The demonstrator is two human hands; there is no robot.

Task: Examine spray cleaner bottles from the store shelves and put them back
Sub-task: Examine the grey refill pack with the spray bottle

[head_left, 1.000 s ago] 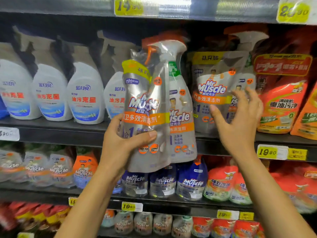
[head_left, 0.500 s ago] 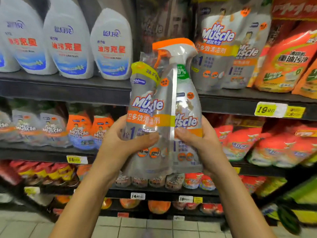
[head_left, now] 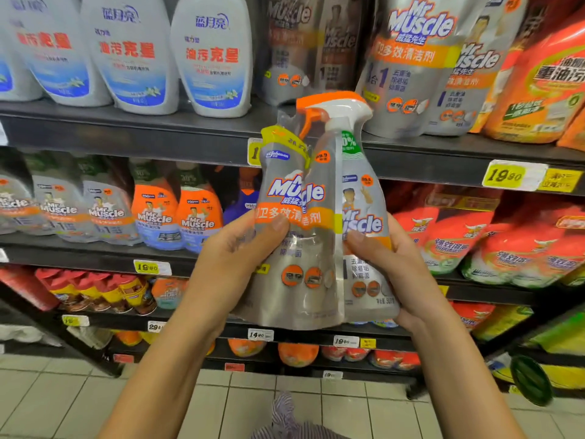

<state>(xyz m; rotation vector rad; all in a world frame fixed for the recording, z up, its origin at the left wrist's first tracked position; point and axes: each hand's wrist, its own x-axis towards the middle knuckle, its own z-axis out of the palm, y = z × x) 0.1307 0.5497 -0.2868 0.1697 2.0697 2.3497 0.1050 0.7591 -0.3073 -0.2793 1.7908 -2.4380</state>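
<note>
I hold a silver Mr Muscle bundle upright in front of the shelves: a spray bottle (head_left: pixel 364 198) with an orange-and-white trigger head, wrapped together with a silver refill pouch (head_left: pixel 294 236) on its left. My left hand (head_left: pixel 234 258) grips the pouch side, thumb across the orange band. My right hand (head_left: pixel 389 264) grips the bottle side, thumb on its label. The bundle's back is hidden.
Dark store shelves (head_left: pixel 158 134) fill the view. White spray bottles (head_left: pixel 212 55) stand at upper left, silver Mr Muscle pouches (head_left: pixel 414 64) and orange packs (head_left: pixel 538 83) at upper right. Lower shelves hold more cleaners and yellow price tags (head_left: pixel 506 175). Tiled floor (head_left: pixel 63 400) lies below.
My right hand left the shelf and took hold of the bundle's right side. The bundle came down and towards me, away from the upper shelf; the view dropped with it.
</note>
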